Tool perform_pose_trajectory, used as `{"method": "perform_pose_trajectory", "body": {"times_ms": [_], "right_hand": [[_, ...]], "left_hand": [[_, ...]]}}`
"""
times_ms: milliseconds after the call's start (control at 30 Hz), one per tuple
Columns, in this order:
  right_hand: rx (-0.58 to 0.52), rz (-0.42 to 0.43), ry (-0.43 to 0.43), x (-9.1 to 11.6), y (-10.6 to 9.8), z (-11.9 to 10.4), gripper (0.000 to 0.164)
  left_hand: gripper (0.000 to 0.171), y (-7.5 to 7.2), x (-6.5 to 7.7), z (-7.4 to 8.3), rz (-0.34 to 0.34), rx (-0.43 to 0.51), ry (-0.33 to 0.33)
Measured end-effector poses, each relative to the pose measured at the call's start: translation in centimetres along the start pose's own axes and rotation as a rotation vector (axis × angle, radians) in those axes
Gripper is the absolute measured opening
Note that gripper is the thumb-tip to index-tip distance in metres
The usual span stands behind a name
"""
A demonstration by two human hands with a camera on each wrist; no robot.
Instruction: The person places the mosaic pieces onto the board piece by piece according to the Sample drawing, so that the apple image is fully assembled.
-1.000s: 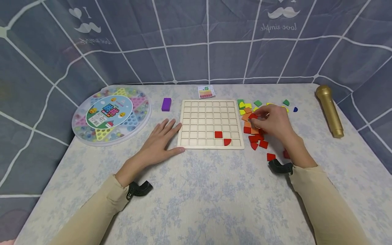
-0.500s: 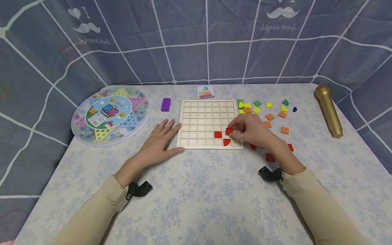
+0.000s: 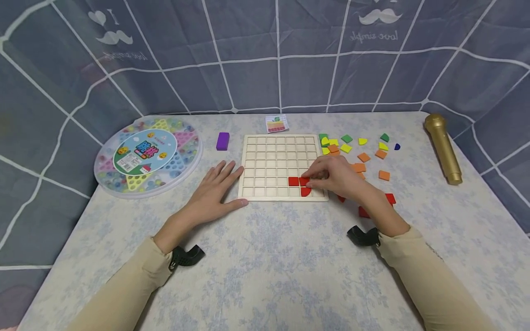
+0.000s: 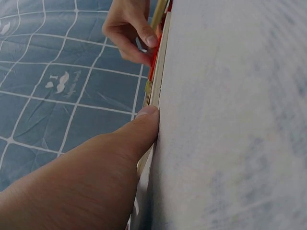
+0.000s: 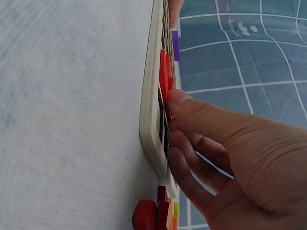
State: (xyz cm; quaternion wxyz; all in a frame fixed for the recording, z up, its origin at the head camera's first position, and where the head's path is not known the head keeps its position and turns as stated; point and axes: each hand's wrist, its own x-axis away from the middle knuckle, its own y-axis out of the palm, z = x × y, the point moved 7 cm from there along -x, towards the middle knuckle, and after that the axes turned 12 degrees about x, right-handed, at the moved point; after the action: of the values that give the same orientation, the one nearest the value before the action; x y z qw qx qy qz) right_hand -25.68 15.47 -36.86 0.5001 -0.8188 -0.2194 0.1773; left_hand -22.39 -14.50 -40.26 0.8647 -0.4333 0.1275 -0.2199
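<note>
A pale wooden grid board (image 3: 265, 168) lies flat on the table. My right hand (image 3: 337, 177) is over its lower right part, thumb and fingers pinching a red square tile (image 3: 304, 181) that sits on the grid. Left of that tile is another red square (image 3: 293, 181), and just below it a red quarter-round tile (image 3: 305, 191). In the right wrist view, my right thumb (image 5: 180, 98) touches the red pieces near the board's edge. My left hand (image 3: 215, 191) lies flat with spread fingers, thumb and fingertips against the board's left edge.
Right of the board lie several loose tiles: orange (image 3: 384, 175), yellow (image 3: 362, 141), green (image 3: 346, 138), red (image 3: 390, 198) and one blue (image 3: 397, 146). A small pattern card (image 3: 276, 123) and a purple block (image 3: 222, 141) lie behind. A round game box (image 3: 148, 156) and a gold microphone (image 3: 444, 149) flank them.
My right hand has carried a red square tile from the loose pieces leftward onto the board, beside the other red square. My left hand has stayed at the board's edge.
</note>
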Motion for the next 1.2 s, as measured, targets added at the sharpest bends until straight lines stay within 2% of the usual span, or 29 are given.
{"method": "perform_pose_trajectory", "body": {"times_ms": [333,433,633,733,833,967,1067,1200], "right_hand": [[0.052,-0.005,0.072,0.0,-0.5,0.3,0.02],[0.059,0.031,0.091,0.2,-1.4,0.7,0.017],[0.046,0.121,0.196,1.2,-3.9,2.6,0.018],[0.037,0.132,0.223,1.6,-4.6,3.6,0.021],[0.066,0.082,0.258,2.0,-4.7,4.6,0.022],[0.118,-0.041,0.3,2.3,-4.3,5.6,0.025],[0.135,-0.111,0.295,2.2,-4.1,5.7,0.029],[0.127,-0.154,0.287,2.3,-4.0,5.8,0.028]], "left_hand": [[0.093,0.0,0.1,0.0,0.008,0.01,0.001],[0.093,0.0,0.1,0.0,0.005,0.008,0.0],[0.093,-0.1,0.0,0.1,0.005,0.008,0.006],[0.092,0.0,0.0,0.0,0.009,0.009,0.01],[0.092,0.0,0.1,0.0,0.012,0.011,0.015],[0.092,0.0,0.0,-0.1,0.004,0.011,0.01],[0.093,0.0,0.0,-0.1,0.001,0.012,0.004],[0.093,0.0,-0.1,0.0,-0.001,0.004,0.004]]}}
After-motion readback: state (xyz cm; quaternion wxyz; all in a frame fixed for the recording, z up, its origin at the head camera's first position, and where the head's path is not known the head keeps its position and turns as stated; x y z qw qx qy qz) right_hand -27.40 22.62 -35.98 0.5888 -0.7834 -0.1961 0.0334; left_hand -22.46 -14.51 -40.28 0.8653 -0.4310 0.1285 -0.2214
